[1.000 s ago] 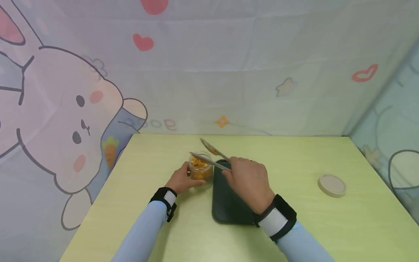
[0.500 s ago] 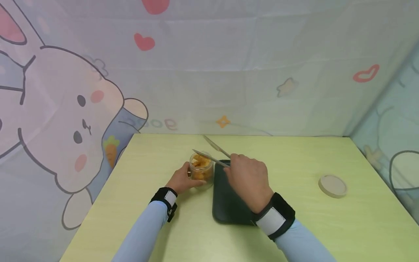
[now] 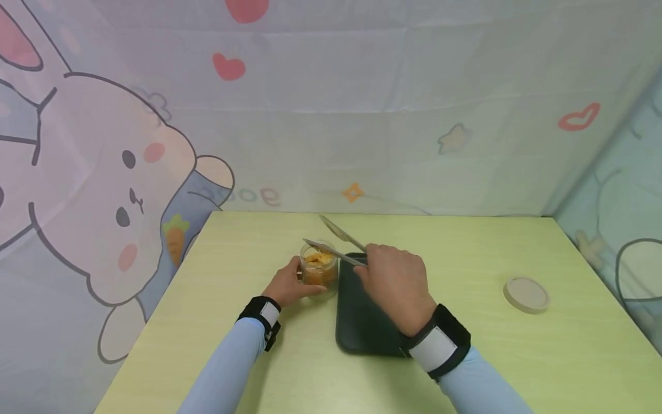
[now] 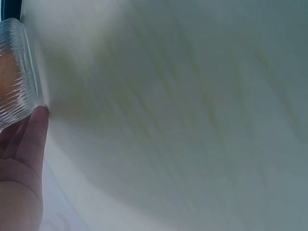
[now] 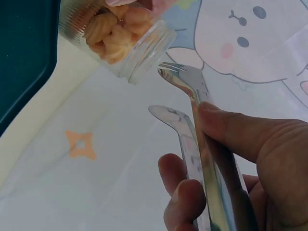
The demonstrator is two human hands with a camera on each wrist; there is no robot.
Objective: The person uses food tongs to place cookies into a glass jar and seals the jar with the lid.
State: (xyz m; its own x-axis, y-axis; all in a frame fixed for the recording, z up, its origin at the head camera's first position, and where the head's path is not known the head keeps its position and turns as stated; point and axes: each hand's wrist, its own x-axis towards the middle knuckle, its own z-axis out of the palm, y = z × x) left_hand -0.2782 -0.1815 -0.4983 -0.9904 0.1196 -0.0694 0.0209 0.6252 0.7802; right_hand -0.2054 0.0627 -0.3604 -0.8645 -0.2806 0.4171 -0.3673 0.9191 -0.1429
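My left hand (image 3: 291,284) grips a ribbed glass jar (image 3: 319,280) from its left side, with the thumb along the near side. The jar stands on the table with its mouth uncovered. Piped golden cookies (image 5: 115,38) fill part of it. In my right hand (image 3: 395,284) are metal serving tongs (image 5: 210,173), one arm ending in fork tines and the other in a rounded blade. Their arms are spread, with nothing between the tips. In the head view the near tip overlaps the jar mouth; in the right wrist view the fork tip sits just outside the rim.
A dark green tray (image 3: 357,325) lies right beside the jar, partly under my right hand and wrist. Farther right on the pale yellow table (image 3: 465,247) is a round beige lid (image 3: 526,294). A printed cloth (image 3: 331,115) hangs behind the table.
The tongs have shifted slightly up and to the right, their arms still spread. The cookies in the jar look differently arranged. My left hand keeps its place on the jar.
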